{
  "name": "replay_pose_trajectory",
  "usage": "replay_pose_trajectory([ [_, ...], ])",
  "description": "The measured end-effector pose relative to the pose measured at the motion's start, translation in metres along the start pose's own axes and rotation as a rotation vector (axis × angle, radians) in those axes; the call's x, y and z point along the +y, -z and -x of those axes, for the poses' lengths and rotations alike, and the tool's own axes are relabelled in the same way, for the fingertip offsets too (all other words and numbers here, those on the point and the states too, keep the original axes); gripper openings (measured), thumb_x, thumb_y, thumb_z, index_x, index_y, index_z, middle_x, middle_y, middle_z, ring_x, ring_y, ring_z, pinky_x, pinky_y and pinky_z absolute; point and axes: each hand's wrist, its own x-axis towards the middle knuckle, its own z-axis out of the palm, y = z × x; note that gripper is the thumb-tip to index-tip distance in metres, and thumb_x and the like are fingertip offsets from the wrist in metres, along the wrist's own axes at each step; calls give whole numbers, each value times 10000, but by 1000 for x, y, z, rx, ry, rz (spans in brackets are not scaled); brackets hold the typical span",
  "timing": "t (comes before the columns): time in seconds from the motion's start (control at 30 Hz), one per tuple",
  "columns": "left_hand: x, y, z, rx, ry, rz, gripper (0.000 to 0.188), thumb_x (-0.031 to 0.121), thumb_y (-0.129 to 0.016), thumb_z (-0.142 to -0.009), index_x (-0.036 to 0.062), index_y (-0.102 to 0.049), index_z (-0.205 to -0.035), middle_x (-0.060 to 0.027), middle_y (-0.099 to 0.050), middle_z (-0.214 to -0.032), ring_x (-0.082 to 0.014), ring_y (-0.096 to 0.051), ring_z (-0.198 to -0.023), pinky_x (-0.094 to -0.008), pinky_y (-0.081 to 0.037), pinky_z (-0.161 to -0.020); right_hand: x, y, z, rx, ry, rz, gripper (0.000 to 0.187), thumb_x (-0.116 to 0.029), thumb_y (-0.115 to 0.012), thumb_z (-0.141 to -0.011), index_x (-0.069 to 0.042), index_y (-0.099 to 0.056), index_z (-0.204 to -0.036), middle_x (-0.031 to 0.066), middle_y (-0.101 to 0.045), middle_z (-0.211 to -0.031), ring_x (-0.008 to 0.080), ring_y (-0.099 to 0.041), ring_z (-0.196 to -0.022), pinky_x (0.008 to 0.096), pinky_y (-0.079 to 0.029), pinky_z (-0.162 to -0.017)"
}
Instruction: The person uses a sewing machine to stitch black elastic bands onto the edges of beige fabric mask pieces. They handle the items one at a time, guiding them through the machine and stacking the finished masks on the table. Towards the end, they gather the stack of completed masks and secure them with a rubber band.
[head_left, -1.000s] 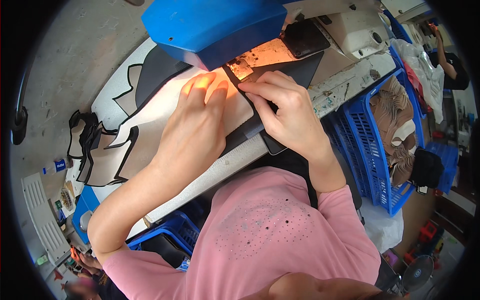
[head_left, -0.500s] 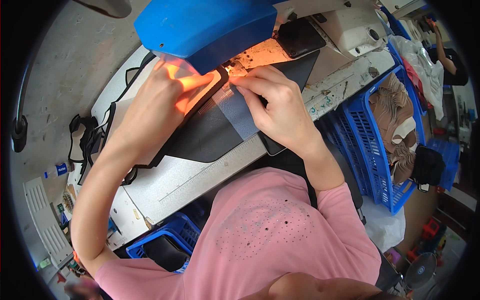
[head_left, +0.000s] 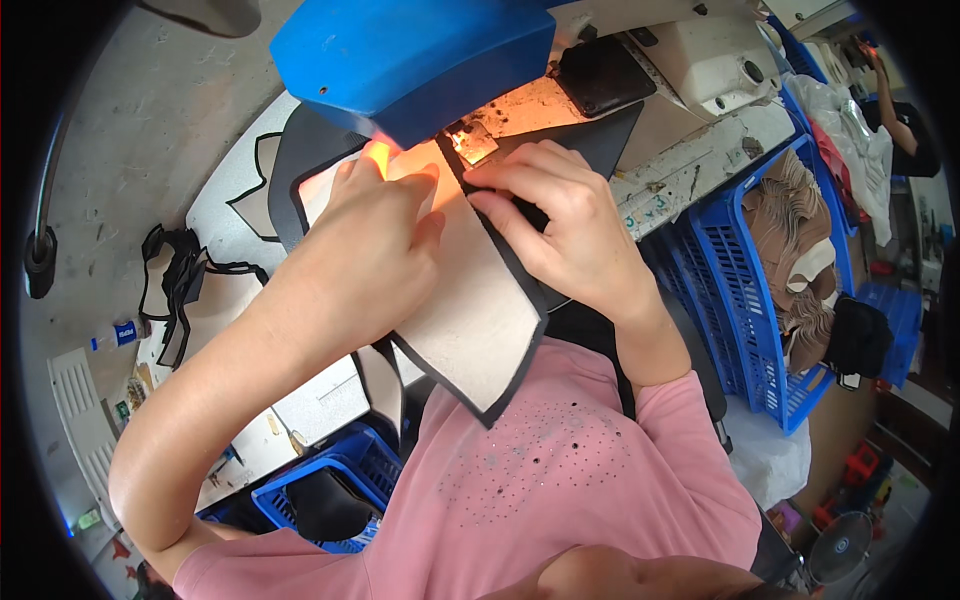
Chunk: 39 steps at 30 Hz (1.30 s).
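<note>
Left hand spread loosely palm-down on black-edged beige panel, no grip. Right hand: thumb and forefinger pinching panel's right edge. Panel's far end at lit work plate below blue machine head; pointed near end overhangs table. Similar pieces bunched left; blue crate right.

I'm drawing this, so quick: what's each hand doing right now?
Left hand: open, resting on top of the cream panel.
Right hand: closed, thumb and forefinger seemingly pinching the panel's dark edge.
</note>
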Motion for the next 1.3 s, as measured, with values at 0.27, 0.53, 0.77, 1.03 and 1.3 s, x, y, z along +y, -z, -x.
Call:
replay_pose_trajectory([
  [0.27, -12, -6, -16, 83, -72, -127, 485, 240, -587, -788, -66, -502, -1154, -282, -563, -971, -380, -517, -987, -394, -407, -852, 4, -3, -1, -21, 26, 16, 136, 15, -608, -731, 22, -651, -860, 120, -605, -783, 263, -584, -740, 341, -460, -678],
  [0.53, -45, -10, -39, 473, -182, -90, 287, 291, -681, -722, 18, -659, -806, -149, -636, -798, -269, -586, -899, -356, -478, -750, 9, -11, -9, -40, 31, 28, 152, -20, -580, -728, 19, -643, -860, 118, -562, -744, 273, -558, -756, 368, -436, -709],
  [0.77, -92, 7, -70, 441, -253, -75, 182, 229, -620, -726, 58, -668, -764, -95, -653, -834, -248, -614, -776, -358, -477, -641, 6, -15, -11, -110, 51, 217, 157, -43, -589, -755, -27, -664, -893, 80, -541, -756, 242, -538, -785, 342, -423, -717],
  [1.03, -71, 17, -35, 245, 112, -373, 482, 345, -538, -813, 10, -508, -1158, -213, -453, -1270, -347, -459, -1143, -416, -399, -930, 14, -15, -7, -27, 71, 171, 127, -63, -581, -742, -47, -663, -838, 78, -534, -719, 254, -530, -737, 356, -416, -689],
  [1.3, -44, -55, 58, 339, -385, -262, 553, 217, -749, -618, -12, -477, -1042, -196, -469, -1116, -380, -430, -1117, -466, -413, -884, 12, -13, -7, 0, 61, 201, 82, -61, -594, -722, -40, -649, -779, 68, -523, -686, 250, -529, -703, 357, -408, -657],
])
